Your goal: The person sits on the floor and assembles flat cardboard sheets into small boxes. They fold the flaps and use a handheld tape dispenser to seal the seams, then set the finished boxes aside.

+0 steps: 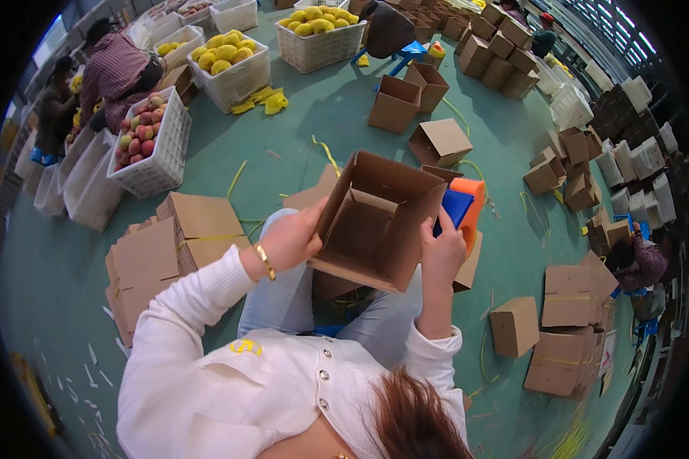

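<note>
An open brown cardboard box (394,183) is tilted in front of me above my lap, its open top facing me and its inside bare. My left hand (289,236) grips the box's left wall, fingers bent over the edge. Against the right side of the box, my right hand (442,249) is closed on a blue-and-orange tape dispenser (455,208). Part of the dispenser is hidden behind the box and the fingers.
Flattened cartons (142,264) lie stacked to my left, others (570,298) to my right. A small box (514,327) stands nearby at right. Farther off are crates of yellow-wrapped fruit (230,80), a crate of apples (161,149), open boxes (396,103) and several people working.
</note>
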`<state>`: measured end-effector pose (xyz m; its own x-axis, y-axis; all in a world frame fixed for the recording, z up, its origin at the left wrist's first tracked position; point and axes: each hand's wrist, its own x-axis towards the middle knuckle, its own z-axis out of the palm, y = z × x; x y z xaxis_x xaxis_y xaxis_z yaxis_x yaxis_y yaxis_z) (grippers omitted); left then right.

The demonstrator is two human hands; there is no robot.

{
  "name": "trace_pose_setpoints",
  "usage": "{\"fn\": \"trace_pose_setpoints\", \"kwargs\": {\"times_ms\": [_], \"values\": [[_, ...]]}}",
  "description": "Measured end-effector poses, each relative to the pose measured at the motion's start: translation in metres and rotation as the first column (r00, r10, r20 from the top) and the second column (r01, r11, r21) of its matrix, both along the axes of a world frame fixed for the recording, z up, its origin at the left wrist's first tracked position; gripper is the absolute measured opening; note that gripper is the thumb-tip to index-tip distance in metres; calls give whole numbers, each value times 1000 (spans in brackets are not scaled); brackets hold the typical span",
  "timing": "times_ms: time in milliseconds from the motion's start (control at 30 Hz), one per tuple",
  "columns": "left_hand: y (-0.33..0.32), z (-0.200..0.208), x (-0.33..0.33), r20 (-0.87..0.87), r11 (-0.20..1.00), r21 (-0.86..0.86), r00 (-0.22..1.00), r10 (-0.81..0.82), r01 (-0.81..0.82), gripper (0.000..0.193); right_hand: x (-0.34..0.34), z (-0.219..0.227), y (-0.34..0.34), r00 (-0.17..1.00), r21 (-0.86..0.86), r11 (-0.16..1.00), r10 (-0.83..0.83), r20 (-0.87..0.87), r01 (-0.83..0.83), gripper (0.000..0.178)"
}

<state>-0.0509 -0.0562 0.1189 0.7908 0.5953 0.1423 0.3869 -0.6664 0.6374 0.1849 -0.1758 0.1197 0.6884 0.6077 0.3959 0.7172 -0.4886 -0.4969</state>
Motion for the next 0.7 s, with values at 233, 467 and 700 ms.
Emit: {"fn": "trace_pose_setpoints", "kwargs": {"times_ms": [233,467,700], "values": [[53,28,19,29,994,67,996,-89,87,59,2,30,-4,994,-137,987,78,-71,-87,30],[109,34,54,-220,922,38,903,-369,386,57,-10,24,-60,976,-302,940,104,-192,-160,37],[108,29,71,-212,926,26,908,-362,376,56,31,63,-8,997,-125,991,57,54,-50,45]]}}
